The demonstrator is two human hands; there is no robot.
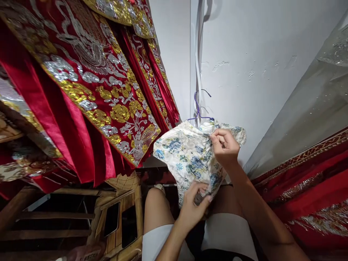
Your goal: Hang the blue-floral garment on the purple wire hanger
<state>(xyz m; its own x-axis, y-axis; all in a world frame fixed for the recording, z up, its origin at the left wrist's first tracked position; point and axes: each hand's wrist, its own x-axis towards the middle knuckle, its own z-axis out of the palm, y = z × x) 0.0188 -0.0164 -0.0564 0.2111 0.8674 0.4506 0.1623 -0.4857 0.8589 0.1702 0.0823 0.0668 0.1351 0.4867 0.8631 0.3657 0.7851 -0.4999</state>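
Observation:
A short-sleeved white blouse (pixel 187 156) with blue and yellow-green flowers hangs on a purple hanger (pixel 197 108) in front of me. My right hand (pixel 226 145) pinches the blouse's front edge just below the collar, thumb against the fingers. Lower down, my left hand (pixel 192 203) is in front of the blouse near its hem, slightly blurred. Its fingers are curved, and a gap shows between them and the thumb. Whether the left fingertips touch the cloth is hard to make out.
Red garments (pixel 108 90) with gold and silver sequins hang at the left. Below them, a bamboo seat (pixel 138 203) holds two dark phone-like slabs (pixel 129 226). A white strap (pixel 198 47) runs down the wall above the hanger. Plastic-covered red clothing (pixel 312 188) is at the right.

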